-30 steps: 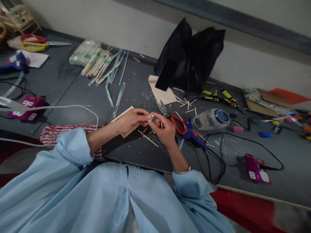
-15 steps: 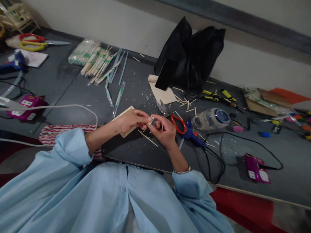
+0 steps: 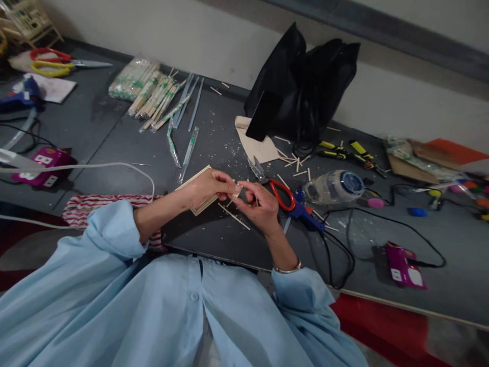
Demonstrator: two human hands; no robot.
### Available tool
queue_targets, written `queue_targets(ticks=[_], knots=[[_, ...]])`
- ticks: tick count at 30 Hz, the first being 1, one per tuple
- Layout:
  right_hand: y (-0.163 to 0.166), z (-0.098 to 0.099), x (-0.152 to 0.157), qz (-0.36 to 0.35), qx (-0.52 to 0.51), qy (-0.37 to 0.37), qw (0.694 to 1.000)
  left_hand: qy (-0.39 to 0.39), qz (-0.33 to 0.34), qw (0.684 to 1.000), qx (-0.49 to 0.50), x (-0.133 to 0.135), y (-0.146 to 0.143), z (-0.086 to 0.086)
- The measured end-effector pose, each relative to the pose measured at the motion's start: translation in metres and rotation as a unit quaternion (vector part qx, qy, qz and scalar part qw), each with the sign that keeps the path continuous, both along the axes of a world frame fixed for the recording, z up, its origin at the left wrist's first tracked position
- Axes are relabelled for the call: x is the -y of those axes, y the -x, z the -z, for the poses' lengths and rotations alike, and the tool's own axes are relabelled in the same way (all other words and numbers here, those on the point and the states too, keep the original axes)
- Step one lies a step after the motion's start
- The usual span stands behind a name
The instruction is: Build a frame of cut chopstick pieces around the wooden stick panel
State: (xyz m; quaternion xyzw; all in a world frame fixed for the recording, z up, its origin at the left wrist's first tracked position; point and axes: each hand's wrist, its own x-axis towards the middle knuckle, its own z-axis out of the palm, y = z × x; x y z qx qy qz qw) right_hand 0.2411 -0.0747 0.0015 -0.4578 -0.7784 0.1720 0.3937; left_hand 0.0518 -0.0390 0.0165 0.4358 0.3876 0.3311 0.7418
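Before me on the dark table, my left hand is closed in a pinch on a small pale wooden piece. My right hand meets it from the other side, fingertips closed on the same piece. A short stick end shows among the right fingers. Beneath the left hand lies a rectangular wooden-stick panel, partly hidden. Thin cut sticks lie just below the hands. Red-handled pliers and a blue glue gun rest right beside the right hand.
Wrapped chopstick bundles lie at the back left, near large scissors. A black bag with a phone against it stands behind. On the right are a plastic bottle, cables and a purple power box.
The view has shifted very slightly. Both hands keep nearly the same pose around the small wooden piece, with only slight finger movement.
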Motion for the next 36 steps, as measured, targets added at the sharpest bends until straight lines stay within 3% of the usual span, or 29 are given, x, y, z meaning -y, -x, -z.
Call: queue_targets(ticks=[5, 11, 18, 24, 29, 36], knots=[[-0.001, -0.001, 0.002, 0.012, 0.006, -0.012, 1.0, -0.021, 0.047, 0.999, -0.002, 0.0, 0.003, -0.001], [-0.001, -0.003, 0.004, 0.04, 0.009, -0.05, 0.998, 0.003, 0.111, 0.992, 0.067, -0.002, 0.005, 0.001], [-0.001, -0.001, 0.003, 0.041, -0.001, -0.036, 0.999, 0.045, 0.06, 0.992, 0.1, -0.002, 0.004, 0.001], [0.0, 0.0, 0.002, 0.038, 0.014, -0.024, 0.999, 0.0, 0.063, 0.994, 0.092, 0.001, 0.003, 0.004], [0.0, 0.001, 0.0, 0.053, 0.007, -0.011, 0.999, -0.003, -0.012, 0.997, 0.08, -0.001, 0.002, 0.007], [-0.004, 0.015, -0.01, 0.06, 0.081, 0.091, 0.991, 0.013, -0.078, 0.994, 0.073, -0.005, 0.004, 0.004]])
